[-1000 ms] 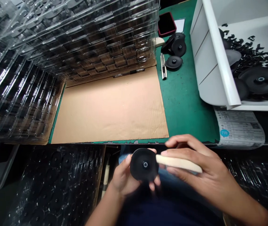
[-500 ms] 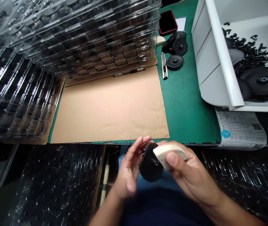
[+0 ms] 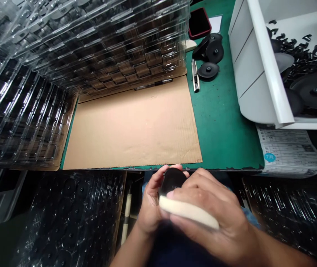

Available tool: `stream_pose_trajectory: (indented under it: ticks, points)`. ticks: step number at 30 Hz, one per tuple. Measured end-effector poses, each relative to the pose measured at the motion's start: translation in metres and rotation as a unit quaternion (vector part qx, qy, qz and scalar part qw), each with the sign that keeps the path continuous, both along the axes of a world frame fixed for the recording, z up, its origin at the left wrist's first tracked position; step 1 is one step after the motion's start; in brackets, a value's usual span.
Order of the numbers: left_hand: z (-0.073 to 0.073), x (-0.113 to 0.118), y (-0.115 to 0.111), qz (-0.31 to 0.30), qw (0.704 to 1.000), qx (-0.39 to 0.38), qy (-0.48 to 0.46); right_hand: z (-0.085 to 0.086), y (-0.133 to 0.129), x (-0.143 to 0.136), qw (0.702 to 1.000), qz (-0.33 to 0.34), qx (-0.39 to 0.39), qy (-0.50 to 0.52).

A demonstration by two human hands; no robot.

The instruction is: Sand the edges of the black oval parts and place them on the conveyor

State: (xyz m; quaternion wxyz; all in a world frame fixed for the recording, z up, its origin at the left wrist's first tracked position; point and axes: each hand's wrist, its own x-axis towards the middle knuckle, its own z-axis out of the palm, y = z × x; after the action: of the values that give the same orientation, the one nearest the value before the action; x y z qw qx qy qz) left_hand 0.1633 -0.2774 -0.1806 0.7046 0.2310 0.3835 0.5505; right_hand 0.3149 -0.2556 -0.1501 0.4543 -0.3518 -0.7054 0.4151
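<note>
Black disc [image 3: 172, 178], one, cupped in my left hand [image 3: 149, 207], fingers around its rim, just off the near edge of the green worktop [image 3: 225, 137]. Cream pad [image 3: 188, 212], one, clamped in my right hand [image 3: 225, 218], close against the disc (actual contact I cannot tell). Hands: together. Handling, as I judge it: light, fairly stiff, smooth enough to slip, thin edge perhaps easily marked; best held by the rim, with fingers supporting the underside.
</note>
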Motion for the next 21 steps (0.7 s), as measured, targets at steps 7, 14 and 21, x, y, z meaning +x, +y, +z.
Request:
stream_pose_trajectory:
  ticks: [7, 14, 21]
  points:
    - [-0.007, -0.001, 0.000, -0.001, 1.000, -0.019, -0.024, -0.005, -0.008, 0.011, 0.993, 0.028, -0.002, -0.113]
    - [-0.006, -0.004, 0.000, -0.017, 0.999, -0.021, -0.017, -0.005, -0.003, 0.002, 0.997, 0.019, 0.017, -0.077]
    - [-0.011, -0.017, 0.000, -0.094, 0.990, -0.048, -0.093, -0.019, -0.006, 0.034, 0.984, -0.037, 0.037, -0.171]
